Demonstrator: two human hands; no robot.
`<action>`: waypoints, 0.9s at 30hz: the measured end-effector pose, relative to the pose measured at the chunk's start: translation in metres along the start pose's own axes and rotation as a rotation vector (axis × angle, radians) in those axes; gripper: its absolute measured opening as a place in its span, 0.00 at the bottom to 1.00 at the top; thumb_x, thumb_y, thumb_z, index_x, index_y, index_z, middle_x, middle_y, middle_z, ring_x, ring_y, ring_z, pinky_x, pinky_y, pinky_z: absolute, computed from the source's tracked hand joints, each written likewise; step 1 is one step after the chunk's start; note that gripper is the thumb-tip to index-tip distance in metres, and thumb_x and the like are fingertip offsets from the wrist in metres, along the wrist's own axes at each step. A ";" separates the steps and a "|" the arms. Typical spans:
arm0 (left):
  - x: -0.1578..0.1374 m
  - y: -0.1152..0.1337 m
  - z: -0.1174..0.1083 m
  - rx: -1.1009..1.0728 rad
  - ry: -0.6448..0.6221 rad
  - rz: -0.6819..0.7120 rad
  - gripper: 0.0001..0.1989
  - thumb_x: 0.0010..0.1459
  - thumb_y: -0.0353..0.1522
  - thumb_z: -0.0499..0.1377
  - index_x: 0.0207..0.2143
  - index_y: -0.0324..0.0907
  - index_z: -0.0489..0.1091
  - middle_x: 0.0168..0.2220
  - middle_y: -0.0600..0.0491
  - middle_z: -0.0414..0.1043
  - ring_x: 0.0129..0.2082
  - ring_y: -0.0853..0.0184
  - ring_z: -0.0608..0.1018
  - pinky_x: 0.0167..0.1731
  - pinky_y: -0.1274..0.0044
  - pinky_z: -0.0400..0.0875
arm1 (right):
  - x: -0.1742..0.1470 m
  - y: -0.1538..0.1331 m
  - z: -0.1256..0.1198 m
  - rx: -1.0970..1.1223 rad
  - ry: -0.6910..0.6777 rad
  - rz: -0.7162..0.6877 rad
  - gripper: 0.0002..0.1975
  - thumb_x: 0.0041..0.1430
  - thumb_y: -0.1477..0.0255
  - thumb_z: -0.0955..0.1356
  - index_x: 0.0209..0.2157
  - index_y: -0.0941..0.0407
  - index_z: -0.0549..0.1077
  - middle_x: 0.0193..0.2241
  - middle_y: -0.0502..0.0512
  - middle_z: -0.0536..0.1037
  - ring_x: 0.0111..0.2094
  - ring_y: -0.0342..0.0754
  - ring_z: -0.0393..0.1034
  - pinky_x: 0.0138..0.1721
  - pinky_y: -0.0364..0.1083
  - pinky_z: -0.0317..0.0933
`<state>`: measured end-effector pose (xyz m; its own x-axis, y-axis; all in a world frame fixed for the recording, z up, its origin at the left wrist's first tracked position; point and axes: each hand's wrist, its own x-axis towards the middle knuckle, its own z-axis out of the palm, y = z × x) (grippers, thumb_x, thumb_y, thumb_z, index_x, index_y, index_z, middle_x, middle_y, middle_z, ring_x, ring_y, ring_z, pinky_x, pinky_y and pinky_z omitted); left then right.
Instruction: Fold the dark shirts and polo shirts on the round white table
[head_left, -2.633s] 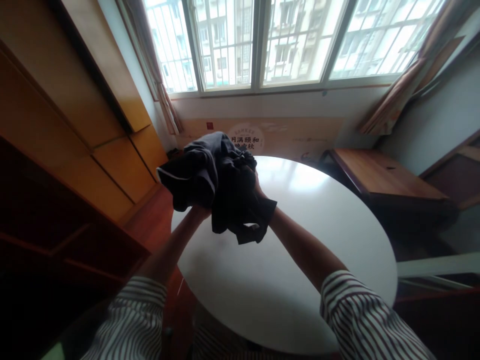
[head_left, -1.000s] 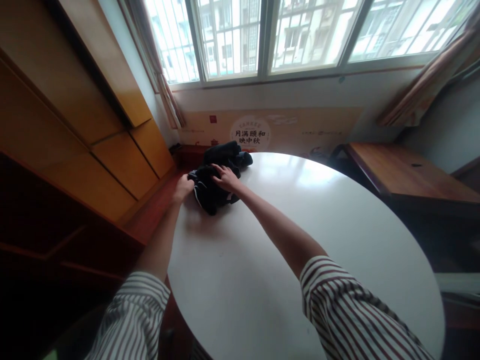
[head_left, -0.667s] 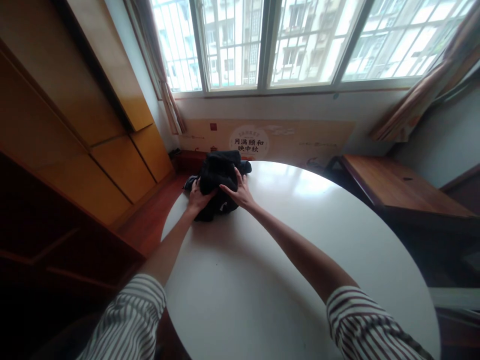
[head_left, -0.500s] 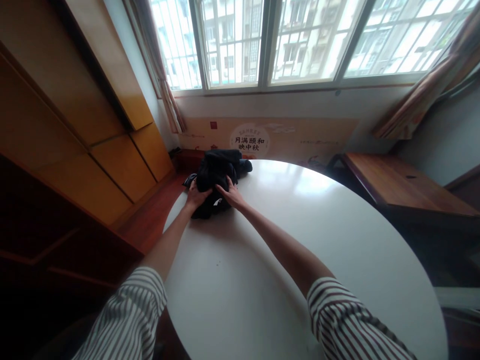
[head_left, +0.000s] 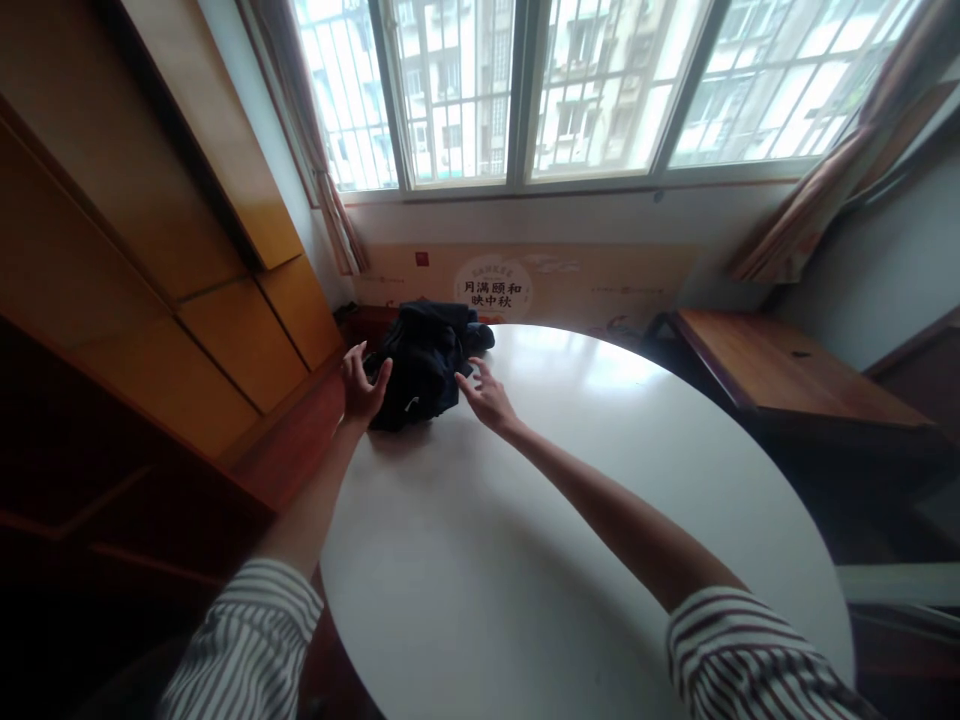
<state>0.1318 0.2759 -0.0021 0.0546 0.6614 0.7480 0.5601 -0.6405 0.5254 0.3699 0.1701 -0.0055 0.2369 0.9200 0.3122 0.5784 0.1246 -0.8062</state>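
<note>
A heap of dark, folded clothing point(head_left: 424, 355) lies at the far left edge of the white table point(head_left: 480, 520). Its black and navy cloth is bunched, and a small pale mark shows low on the front. Just left of the heap is my left hand point(head_left: 364, 390), with thumb and fingers apart. My right hand point(head_left: 487, 398) is at the heap's right side, its fingers spread and slightly curved. Neither hand grips the cloth; whether a fingertip brushes it I cannot tell.
Beyond the table, a wall banner point(head_left: 585, 275) runs below a barred window point(head_left: 592, 100). A wooden desk point(head_left: 780, 355) stands to the right. Yellow-brown cabinets point(head_left: 225, 335) line the left side, with reddish floor point(head_left: 289, 430) between them and the table.
Both hands have let go of the dark clothing and moved apart, the left hand outward to the left, the right hand to the right. The cloth has settled lower on the table.
</note>
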 end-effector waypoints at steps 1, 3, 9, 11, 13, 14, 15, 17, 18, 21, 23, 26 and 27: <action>-0.004 0.015 -0.003 0.015 0.088 0.062 0.20 0.63 0.39 0.58 0.54 0.41 0.64 0.55 0.39 0.64 0.58 0.52 0.67 0.60 0.58 0.60 | -0.010 0.003 -0.012 -0.067 -0.016 0.021 0.24 0.67 0.56 0.61 0.54 0.58 0.71 0.38 0.59 0.80 0.42 0.52 0.74 0.44 0.47 0.64; -0.013 0.050 -0.002 0.017 0.137 0.176 0.13 0.63 0.36 0.56 0.49 0.41 0.67 0.49 0.42 0.67 0.54 0.55 0.69 0.59 0.60 0.62 | -0.032 0.011 -0.033 -0.244 -0.080 0.039 0.21 0.69 0.60 0.59 0.37 0.59 0.77 0.26 0.56 0.78 0.30 0.49 0.73 0.34 0.44 0.61; -0.064 0.138 0.043 -0.117 -0.256 0.401 0.08 0.62 0.32 0.53 0.42 0.45 0.70 0.37 0.48 0.71 0.41 0.60 0.75 0.47 0.66 0.71 | -0.110 0.028 -0.066 -0.732 -0.253 -0.041 0.21 0.67 0.66 0.60 0.24 0.57 0.77 0.25 0.60 0.79 0.25 0.49 0.72 0.28 0.44 0.54; -0.087 0.149 0.057 -0.150 -0.349 0.363 0.09 0.62 0.32 0.52 0.41 0.46 0.72 0.33 0.48 0.71 0.37 0.60 0.76 0.44 0.67 0.72 | -0.128 0.029 -0.068 -0.794 -0.292 -0.059 0.21 0.68 0.67 0.59 0.27 0.56 0.79 0.30 0.61 0.81 0.29 0.50 0.75 0.32 0.45 0.57; -0.106 0.150 0.068 -0.156 -0.448 0.353 0.10 0.61 0.33 0.53 0.41 0.47 0.73 0.28 0.50 0.71 0.33 0.59 0.76 0.41 0.66 0.72 | -0.139 0.029 -0.067 -0.802 -0.318 -0.087 0.21 0.69 0.68 0.58 0.31 0.55 0.80 0.33 0.60 0.82 0.33 0.50 0.77 0.35 0.44 0.60; -0.114 0.149 0.071 -0.157 -0.497 0.354 0.11 0.60 0.34 0.54 0.42 0.48 0.74 0.25 0.51 0.70 0.30 0.60 0.76 0.40 0.65 0.72 | -0.142 0.029 -0.067 -0.797 -0.324 -0.100 0.21 0.69 0.68 0.58 0.32 0.55 0.80 0.35 0.60 0.83 0.35 0.50 0.77 0.36 0.44 0.60; -0.120 0.148 0.074 -0.161 -0.539 0.350 0.12 0.59 0.35 0.55 0.43 0.49 0.75 0.23 0.52 0.70 0.28 0.60 0.76 0.40 0.64 0.72 | -0.144 0.030 -0.066 -0.793 -0.327 -0.109 0.21 0.70 0.68 0.58 0.33 0.55 0.80 0.35 0.59 0.83 0.36 0.50 0.77 0.37 0.44 0.61; -0.126 0.145 0.076 -0.179 -0.574 0.317 0.14 0.58 0.36 0.57 0.46 0.50 0.75 0.22 0.54 0.71 0.26 0.62 0.77 0.40 0.65 0.71 | -0.144 0.030 -0.066 -0.788 -0.332 -0.110 0.21 0.70 0.68 0.58 0.34 0.55 0.80 0.36 0.59 0.83 0.36 0.50 0.78 0.37 0.44 0.61; -0.126 0.144 0.076 -0.187 -0.566 0.295 0.14 0.58 0.36 0.57 0.46 0.50 0.75 0.22 0.54 0.71 0.26 0.62 0.77 0.41 0.65 0.71 | -0.143 0.030 -0.066 -0.787 -0.333 -0.109 0.21 0.70 0.68 0.58 0.34 0.55 0.80 0.36 0.59 0.83 0.36 0.50 0.78 0.37 0.44 0.61; -0.113 0.139 0.068 -0.157 -0.500 0.236 0.15 0.59 0.37 0.56 0.47 0.48 0.75 0.24 0.53 0.73 0.28 0.62 0.79 0.42 0.66 0.71 | -0.141 0.030 -0.067 -0.778 -0.334 -0.113 0.21 0.70 0.67 0.58 0.32 0.55 0.80 0.36 0.59 0.83 0.35 0.49 0.78 0.36 0.44 0.60; -0.092 0.131 0.057 -0.078 -0.398 0.169 0.15 0.60 0.37 0.56 0.47 0.45 0.75 0.26 0.51 0.74 0.29 0.61 0.79 0.44 0.67 0.71 | -0.140 0.030 -0.067 -0.774 -0.332 -0.106 0.22 0.70 0.67 0.58 0.31 0.55 0.80 0.35 0.59 0.83 0.35 0.49 0.78 0.36 0.44 0.59; -0.042 0.109 0.033 0.028 -0.151 0.011 0.17 0.63 0.38 0.53 0.48 0.41 0.73 0.35 0.46 0.75 0.38 0.57 0.79 0.48 0.64 0.69 | -0.140 0.030 -0.066 -0.774 -0.332 -0.098 0.22 0.70 0.67 0.58 0.31 0.55 0.80 0.35 0.59 0.83 0.35 0.49 0.77 0.36 0.44 0.59; -0.022 0.099 0.026 0.035 -0.088 -0.033 0.18 0.64 0.39 0.52 0.50 0.40 0.72 0.40 0.44 0.75 0.42 0.55 0.78 0.51 0.63 0.68 | -0.140 0.030 -0.066 -0.775 -0.332 -0.097 0.22 0.70 0.67 0.58 0.31 0.55 0.80 0.35 0.59 0.83 0.35 0.49 0.77 0.36 0.44 0.59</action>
<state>0.2074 0.2077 0.0235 0.1072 0.7148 0.6910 0.5910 -0.6047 0.5339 0.4052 0.0203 -0.0402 -0.0128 0.9949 0.1005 0.9844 0.0302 -0.1735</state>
